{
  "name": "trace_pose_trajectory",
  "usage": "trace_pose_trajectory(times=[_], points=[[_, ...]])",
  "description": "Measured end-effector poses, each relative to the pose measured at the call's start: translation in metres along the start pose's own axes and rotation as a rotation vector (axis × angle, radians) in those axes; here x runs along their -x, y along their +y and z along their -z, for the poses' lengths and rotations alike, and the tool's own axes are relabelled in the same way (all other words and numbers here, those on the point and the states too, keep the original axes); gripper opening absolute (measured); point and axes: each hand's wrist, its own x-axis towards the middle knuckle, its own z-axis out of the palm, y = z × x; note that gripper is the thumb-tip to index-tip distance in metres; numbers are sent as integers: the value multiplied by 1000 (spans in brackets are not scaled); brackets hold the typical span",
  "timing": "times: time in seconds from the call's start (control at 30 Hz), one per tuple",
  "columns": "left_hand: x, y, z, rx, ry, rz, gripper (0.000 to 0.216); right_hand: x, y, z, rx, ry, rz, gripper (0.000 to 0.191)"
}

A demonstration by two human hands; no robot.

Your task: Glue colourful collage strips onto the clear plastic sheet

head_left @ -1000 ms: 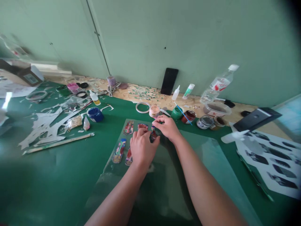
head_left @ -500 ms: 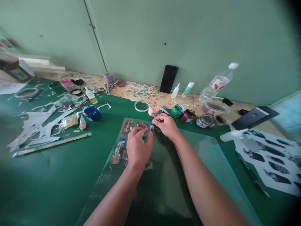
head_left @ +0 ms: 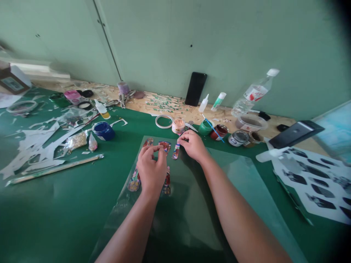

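Several small decorated pieces with colourful patterns lie on a clear plastic sheet (head_left: 186, 204). My right hand (head_left: 193, 146) is closed in a pinch at the top end of a narrow decorated strip (head_left: 176, 152). To its left, my left hand (head_left: 152, 168) is curled with thumb and forefinger together, near the lower edge of a wider reddish piece (head_left: 165, 145). Whether those fingertips hold anything is hidden. A longer rounded piece (head_left: 134, 181) and another upper-left piece (head_left: 148, 141) are partly covered by my left hand. One more piece (head_left: 167, 184) lies just right of my left wrist.
Behind the sheet stand paint jars: pink (head_left: 178, 126), green (head_left: 205, 128), red (head_left: 220, 132) and blue (head_left: 103, 131). A phone (head_left: 195, 88) and a tilted bottle (head_left: 253, 94) lean near the wall. Paper scraps (head_left: 35, 146) lie left, a printed sheet (head_left: 315, 182) right.
My left hand has moved left, away from the narrow strip, uncovering it and a lower piece. My right hand stays at the strip's top. The camera view has shifted slightly.
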Motion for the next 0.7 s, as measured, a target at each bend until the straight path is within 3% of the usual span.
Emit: trace_pose_trajectory(times=[0.7], points=[[-1,1,2,4,-40,36,17,7,-1,1,-63,152,-66,6]])
